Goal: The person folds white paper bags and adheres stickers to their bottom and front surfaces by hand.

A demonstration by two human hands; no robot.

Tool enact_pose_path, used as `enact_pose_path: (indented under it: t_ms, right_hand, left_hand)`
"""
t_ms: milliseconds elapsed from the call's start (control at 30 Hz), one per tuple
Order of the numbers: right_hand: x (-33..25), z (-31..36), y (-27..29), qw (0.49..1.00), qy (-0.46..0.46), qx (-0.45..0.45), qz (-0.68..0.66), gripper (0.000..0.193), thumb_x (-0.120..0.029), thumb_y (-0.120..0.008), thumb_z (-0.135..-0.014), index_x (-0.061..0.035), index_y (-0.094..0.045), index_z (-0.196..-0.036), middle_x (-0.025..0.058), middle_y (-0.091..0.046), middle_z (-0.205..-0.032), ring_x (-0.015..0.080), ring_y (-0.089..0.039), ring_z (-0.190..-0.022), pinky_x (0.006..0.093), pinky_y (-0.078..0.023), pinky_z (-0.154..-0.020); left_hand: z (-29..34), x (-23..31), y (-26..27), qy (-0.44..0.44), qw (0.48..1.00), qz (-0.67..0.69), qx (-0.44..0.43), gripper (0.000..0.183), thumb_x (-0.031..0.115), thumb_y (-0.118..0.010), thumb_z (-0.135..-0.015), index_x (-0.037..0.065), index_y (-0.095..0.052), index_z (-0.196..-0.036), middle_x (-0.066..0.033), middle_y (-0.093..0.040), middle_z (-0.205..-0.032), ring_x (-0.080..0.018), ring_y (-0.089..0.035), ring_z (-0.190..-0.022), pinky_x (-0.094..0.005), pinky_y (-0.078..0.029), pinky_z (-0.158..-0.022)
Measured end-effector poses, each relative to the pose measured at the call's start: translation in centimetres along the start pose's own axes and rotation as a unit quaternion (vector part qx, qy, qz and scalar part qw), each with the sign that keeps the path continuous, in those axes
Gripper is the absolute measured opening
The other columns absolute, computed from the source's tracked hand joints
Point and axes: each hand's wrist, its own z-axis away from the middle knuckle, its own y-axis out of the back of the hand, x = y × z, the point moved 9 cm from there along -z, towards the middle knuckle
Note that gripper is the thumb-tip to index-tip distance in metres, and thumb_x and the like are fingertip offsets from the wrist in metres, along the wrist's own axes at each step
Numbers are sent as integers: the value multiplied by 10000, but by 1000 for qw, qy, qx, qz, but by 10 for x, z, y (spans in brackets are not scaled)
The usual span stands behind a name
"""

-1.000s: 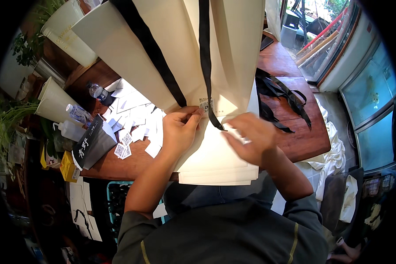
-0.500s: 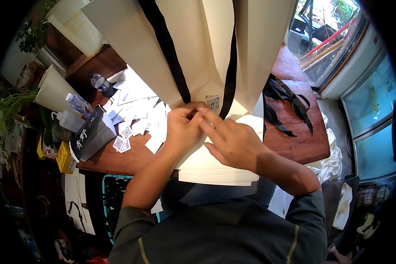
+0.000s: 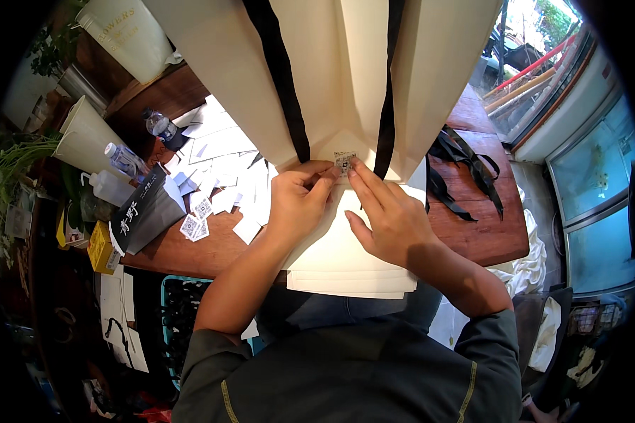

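A large cream paper bag [image 3: 360, 77] with two black ribbon handles [image 3: 282, 77] rises in front of me at the top centre. Near its lower end is a small square code sticker [image 3: 345, 161], partly covered by my fingers. My left hand [image 3: 298, 201] is closed in a pinch at the sticker's lower left, and whatever lies between thumb and forefinger is hidden. With fingers stretched out, my right hand [image 3: 395, 215] touches the sticker's right side with its fingertips, thumb held apart. Below both hands lies a stack of cream paper sheets or flat bags [image 3: 349, 282].
Loose white papers [image 3: 219, 151] and code stickers [image 3: 195, 228] cover the table's left side, by a dark printed bag [image 3: 148, 211], bottles [image 3: 123, 162] and a yellow box [image 3: 104, 247]. Black ribbons [image 3: 466, 158] lie on the wooden table [image 3: 501, 233] at right.
My hands, close together before, are now slightly apart. The right fingertips have moved up onto the sticker. The bag appears shifted a little to the right in view.
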Motion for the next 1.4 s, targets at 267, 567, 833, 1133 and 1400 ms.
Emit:
enact_pose_path:
  t_ms: [267,567,833,1133,1400]
  right_hand:
    - [1,1,-1,1000,1,8,-8,596,-237,-777,-910,30,-632,-1423,154,-611,-1535,249,-671,-889,348,-608,-784]
    - [1,0,-3,1000,-3,2,-13,609,-237,-766,-916,33,-626,-1444,157,-600,-1560,247,-668,-865,349,-606,-768]
    - [2,0,-6,1000,-11,-23,-8,631,-269,-756,-929,31,-611,-1465,158,-571,-1594,254,-671,-867,356,-601,-761]
    - [3,2,-13,998,-14,-61,10,612,-306,-730,-958,27,-608,-1457,182,-540,-1621,287,-677,-881,370,-600,-809]
    - [3,3,-7,1000,-11,-25,-12,547,-260,-754,-934,30,-648,-1387,172,-585,-1567,286,-691,-825,367,-596,-762]
  left_hand:
    - [-1,0,-1,10,1000,-18,-4,165,31,-690,-1021,-73,-790,-1099,-52,-741,-790,-93,-611,-659,-259,-472,-614]
    - [-3,-4,0,-8,1000,-12,-2,188,9,-670,-985,-60,-795,-1107,-99,-778,-793,-108,-672,-653,-277,-528,-624]
    - [-1,-1,-3,8,1000,-22,-10,195,42,-684,-1005,-75,-776,-1132,-81,-763,-801,-99,-634,-660,-271,-497,-625]
    - [5,9,-2,43,997,-57,-43,305,90,-710,-978,-133,-731,-1185,-106,-758,-815,-135,-680,-701,-286,-528,-669]
    - [11,5,8,31,995,-71,-62,248,53,-696,-982,-103,-713,-1174,-72,-730,-832,-123,-690,-739,-260,-543,-694]
